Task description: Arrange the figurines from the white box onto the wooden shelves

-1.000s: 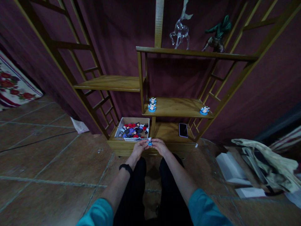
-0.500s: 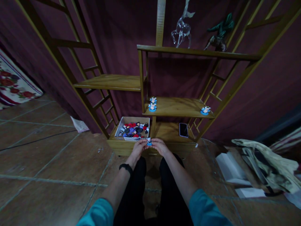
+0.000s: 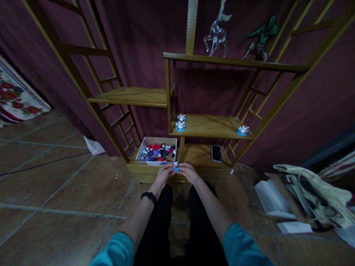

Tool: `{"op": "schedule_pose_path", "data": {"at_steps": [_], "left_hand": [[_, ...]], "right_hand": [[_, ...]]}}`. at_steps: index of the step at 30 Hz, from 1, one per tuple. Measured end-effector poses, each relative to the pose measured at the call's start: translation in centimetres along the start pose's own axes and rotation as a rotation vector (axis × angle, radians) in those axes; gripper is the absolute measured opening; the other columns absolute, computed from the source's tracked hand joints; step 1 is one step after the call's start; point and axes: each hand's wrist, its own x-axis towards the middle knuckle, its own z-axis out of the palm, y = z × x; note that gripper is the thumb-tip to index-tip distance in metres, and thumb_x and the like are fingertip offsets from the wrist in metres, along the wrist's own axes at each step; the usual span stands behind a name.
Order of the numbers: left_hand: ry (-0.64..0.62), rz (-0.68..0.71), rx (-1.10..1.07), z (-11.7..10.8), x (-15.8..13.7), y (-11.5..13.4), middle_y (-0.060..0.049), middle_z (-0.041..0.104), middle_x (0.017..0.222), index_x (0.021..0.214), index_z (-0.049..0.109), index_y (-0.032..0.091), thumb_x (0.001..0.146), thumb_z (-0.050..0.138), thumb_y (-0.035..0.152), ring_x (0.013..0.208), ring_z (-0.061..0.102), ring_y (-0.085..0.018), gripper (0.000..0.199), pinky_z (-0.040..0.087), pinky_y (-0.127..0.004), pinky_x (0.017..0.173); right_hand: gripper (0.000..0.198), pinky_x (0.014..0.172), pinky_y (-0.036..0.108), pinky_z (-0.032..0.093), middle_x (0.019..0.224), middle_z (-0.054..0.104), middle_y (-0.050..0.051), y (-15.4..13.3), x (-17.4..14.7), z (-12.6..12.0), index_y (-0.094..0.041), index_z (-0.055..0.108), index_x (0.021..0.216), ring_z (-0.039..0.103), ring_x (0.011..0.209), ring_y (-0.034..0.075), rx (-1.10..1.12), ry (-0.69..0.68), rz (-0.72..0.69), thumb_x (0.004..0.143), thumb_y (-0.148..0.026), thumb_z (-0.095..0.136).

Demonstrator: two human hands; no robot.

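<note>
Between my two hands is a small figurine with a blue base, held upright in front of the cabinet's lower edge. My left hand pinches it from the left, and my right hand grips its right side. Just beyond my left hand stands an open cardboard box full of jumbled red, black and purple figurines. On the middle shelf, two blue-based figurines stand one behind the other at the left end. A similar figurine stands at the right end.
A phone lies on the lower shelf at right. Above, a clear glass deer and a green-and-brown statue stand on the upper shelf. Cloth and a white box lie on the floor at right.
The view has shifted very slightly. Both hands keep the same hold on the figurine, and nothing else has visibly moved.
</note>
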Motion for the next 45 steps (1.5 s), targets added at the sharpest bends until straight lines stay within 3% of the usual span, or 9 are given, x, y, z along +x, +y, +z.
{"op": "schedule_pose_path", "data": {"at_steps": [23, 32, 45], "left_hand": [[0.017, 0.003, 0.025, 0.1, 0.3, -0.1, -0.002, 0.063, 0.058, 0.074, 0.065, 0.012, 0.059, 0.071, 0.019, 0.047, 0.055, -0.009, 0.018, 0.043, -0.019, 0.047], [-0.063, -0.045, 0.041, 0.0, 0.1, 0.2, -0.005, 0.067, 0.071, 0.086, 0.067, 0.012, 0.055, 0.075, 0.015, 0.057, 0.059, -0.010, 0.032, 0.046, -0.020, 0.055], [-0.089, -0.022, 0.091, 0.0, 0.2, -0.5, -0.003, 0.064, 0.064, 0.092, 0.066, 0.011, 0.050, 0.078, 0.014, 0.056, 0.058, -0.010, 0.044, 0.044, -0.020, 0.057]], "right_hand": [[0.024, 0.077, 0.035, 0.050, 0.074, 0.070, 0.005, 0.3, 0.2, -0.1, -0.014, 0.064, 0.076, 0.066, 0.071, 0.018, -0.013, -0.035, -0.009, 0.054, -0.020, 0.074], [0.026, 0.084, 0.036, 0.048, 0.077, 0.070, 0.005, 0.6, 0.1, -0.8, -0.015, 0.064, 0.078, 0.067, 0.076, 0.019, 0.042, -0.065, -0.015, 0.054, -0.019, 0.074], [0.025, 0.079, 0.033, 0.049, 0.077, 0.070, 0.005, 1.6, 0.8, -1.4, -0.014, 0.065, 0.077, 0.065, 0.073, 0.017, 0.067, 0.010, -0.011, 0.053, -0.016, 0.073]]}}
